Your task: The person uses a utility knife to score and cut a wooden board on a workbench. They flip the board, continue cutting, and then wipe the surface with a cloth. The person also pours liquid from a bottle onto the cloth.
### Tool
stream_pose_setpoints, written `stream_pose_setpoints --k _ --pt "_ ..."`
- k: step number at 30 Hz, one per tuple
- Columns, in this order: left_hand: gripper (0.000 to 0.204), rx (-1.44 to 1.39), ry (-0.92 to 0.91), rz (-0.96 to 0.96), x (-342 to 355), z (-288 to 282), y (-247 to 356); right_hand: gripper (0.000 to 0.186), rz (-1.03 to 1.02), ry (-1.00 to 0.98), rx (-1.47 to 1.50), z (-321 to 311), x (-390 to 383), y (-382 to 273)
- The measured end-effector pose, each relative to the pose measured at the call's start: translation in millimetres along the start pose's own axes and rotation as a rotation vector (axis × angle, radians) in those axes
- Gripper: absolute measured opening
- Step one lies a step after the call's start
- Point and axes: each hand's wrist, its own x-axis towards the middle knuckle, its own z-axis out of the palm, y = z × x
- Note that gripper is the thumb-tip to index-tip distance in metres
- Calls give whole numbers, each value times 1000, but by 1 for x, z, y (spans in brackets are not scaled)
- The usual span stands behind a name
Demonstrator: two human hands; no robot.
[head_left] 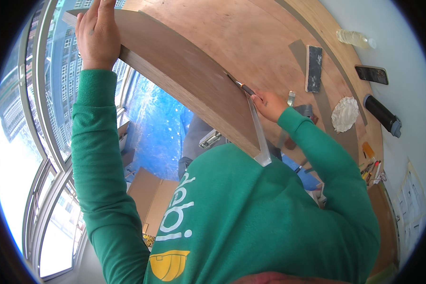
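A long brownish wooden board is tilted up and runs from the upper left toward my chest. My left hand is wrapped over its far left end. Near the board's right edge, my right hand is closed on a slim dark-handled tool. Its narrow tip meets the board's face or edge; its exact kind is too small to tell. The board's near end has a pale strip close to my shirt.
On the wooden worktop lie a dark-faced block, a crumpled white cloth-like lump, a phone, a clear bottle, a black flask and several small tools. Blue sheeting covers the floor beside the windows.
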Motion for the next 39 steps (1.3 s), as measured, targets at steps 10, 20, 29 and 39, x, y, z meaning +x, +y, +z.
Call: stream_pose_setpoints --k 10,20,29,39 --pt "56 34 -1 58 4 -1 0 35 74 -6 -49 -3 -44 25" --pt "56 62 -20 41 -1 -3 -3 38 94 79 -122 8 -63 52" --pt "56 64 -15 75 1 -4 -9 45 206 25 79 -6 -76 39" --pt "54 31 -47 -17 -7 -10 8 43 34 89 84 9 -20 41"
